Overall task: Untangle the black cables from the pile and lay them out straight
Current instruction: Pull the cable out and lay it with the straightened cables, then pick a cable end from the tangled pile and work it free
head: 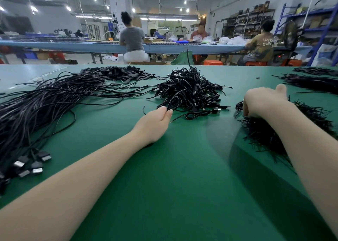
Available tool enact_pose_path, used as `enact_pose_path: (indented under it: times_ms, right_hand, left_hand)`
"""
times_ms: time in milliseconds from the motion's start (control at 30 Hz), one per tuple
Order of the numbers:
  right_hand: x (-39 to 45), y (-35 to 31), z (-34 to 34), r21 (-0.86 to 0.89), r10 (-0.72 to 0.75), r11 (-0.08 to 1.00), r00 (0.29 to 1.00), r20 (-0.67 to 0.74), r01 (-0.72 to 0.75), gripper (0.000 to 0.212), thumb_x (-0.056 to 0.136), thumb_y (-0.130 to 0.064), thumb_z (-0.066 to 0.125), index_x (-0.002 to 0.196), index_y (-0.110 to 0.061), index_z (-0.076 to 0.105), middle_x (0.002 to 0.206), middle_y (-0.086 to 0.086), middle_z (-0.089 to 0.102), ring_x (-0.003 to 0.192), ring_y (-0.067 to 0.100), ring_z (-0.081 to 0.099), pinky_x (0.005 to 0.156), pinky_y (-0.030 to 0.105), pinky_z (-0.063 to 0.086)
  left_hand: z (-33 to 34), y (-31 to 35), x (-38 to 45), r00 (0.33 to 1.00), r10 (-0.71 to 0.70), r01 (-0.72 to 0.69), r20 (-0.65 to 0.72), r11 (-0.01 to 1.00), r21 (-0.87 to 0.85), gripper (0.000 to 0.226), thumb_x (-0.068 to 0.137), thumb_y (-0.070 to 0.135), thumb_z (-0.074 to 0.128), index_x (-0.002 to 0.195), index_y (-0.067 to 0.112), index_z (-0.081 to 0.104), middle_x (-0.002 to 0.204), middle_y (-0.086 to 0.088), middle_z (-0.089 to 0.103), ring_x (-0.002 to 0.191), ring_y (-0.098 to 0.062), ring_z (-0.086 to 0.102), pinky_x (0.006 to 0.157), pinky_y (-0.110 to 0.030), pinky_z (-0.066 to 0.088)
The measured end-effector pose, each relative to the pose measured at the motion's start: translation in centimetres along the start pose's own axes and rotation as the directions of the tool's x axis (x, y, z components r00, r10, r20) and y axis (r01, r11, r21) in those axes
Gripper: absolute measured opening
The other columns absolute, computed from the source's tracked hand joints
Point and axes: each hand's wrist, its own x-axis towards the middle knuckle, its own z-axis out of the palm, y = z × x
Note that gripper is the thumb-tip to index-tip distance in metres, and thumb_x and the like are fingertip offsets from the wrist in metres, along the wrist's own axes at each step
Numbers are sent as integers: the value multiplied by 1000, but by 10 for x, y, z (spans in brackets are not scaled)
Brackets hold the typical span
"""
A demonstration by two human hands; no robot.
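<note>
A tangled pile of short black cables [190, 91] sits in the middle of the green table [182, 167]. My left hand [157, 120] is at the pile's near left edge, fingers pinched on a looped black cable [171, 103] that still lies in the pile. My right hand [265, 100] rests palm down on a bundle of straightened black cables [265, 131] at the right, thumb raised, fingers pressing its upper end. A small cable coil [239, 105] lies beside its fingertips.
A large sheaf of long black cables with plugs [36, 113] fans across the left. A heap of black sleeves [118, 72] lies behind it. More cable bundles [314, 81] lie at far right. People sit at a blue bench [73, 46] beyond.
</note>
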Motion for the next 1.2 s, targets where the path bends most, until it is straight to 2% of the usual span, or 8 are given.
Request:
enact_pose_path:
  times_ms: [200,333,433,500,667,833,967,1200]
  right_hand:
    - [-4,-3,-11,94,1,996,998,-67,5,29,78,-4,55,89,-22,73,89,-2,69,83,24,60,77,36,20]
    - [-8,-12,-21,165,47,986,932,-359,13,33,82,3,53,94,-21,71,91,5,67,80,27,61,69,30,34]
    - [-20,-32,-32,350,44,909,780,-624,228,29,89,0,50,105,-17,67,99,9,68,74,30,61,57,28,41]
    - [-31,-52,-36,451,-24,770,726,-687,452,20,92,-5,51,102,-13,66,95,10,68,70,29,61,59,36,52]
    - [-55,-99,-23,515,-191,496,666,-721,700,11,88,-7,57,93,-12,65,86,5,65,74,27,59,65,44,51]
    - [-56,-113,-9,669,-54,313,716,-696,674,14,83,-1,62,84,-14,59,79,1,61,70,19,59,67,39,51]
    - [-54,-113,-7,718,26,291,745,-667,633,26,83,-3,64,79,-25,50,75,-4,59,66,12,57,60,26,48]
    - [-55,-112,-7,690,63,307,709,-702,656,25,83,-3,63,79,-23,48,72,-8,56,67,15,57,61,36,50]
  left_hand:
    - [-1,0,-1,1000,-24,24,5,999,-35,42,103,40,28,83,5,40,77,-9,52,72,-26,48,76,-45,43]
    - [-2,2,-1,999,-31,32,3,997,-65,38,103,39,28,81,10,37,86,-17,56,71,-25,46,78,-47,44]
    - [-2,2,0,999,-48,48,1,995,-82,36,103,39,30,79,12,34,90,-20,58,74,-28,49,80,-48,44]
    - [-3,1,2,998,-56,56,3,994,-94,37,102,41,30,79,13,34,85,-16,55,72,-27,48,78,-49,45]
    - [-3,-3,3,998,-53,47,-28,981,-190,39,100,46,35,82,11,37,81,-12,51,66,-22,43,66,-46,43]
    - [-3,-1,7,996,-73,46,-59,929,-367,34,101,38,38,77,15,32,76,-9,44,69,-20,36,66,-37,33]
    - [-3,3,8,998,-16,-2,-61,957,-290,31,102,31,39,77,13,33,70,-5,43,64,-20,34,62,-34,31]
    - [-6,8,0,998,54,-54,16,998,11,37,102,40,34,72,20,27,67,-1,43,57,-18,39,53,-37,24]
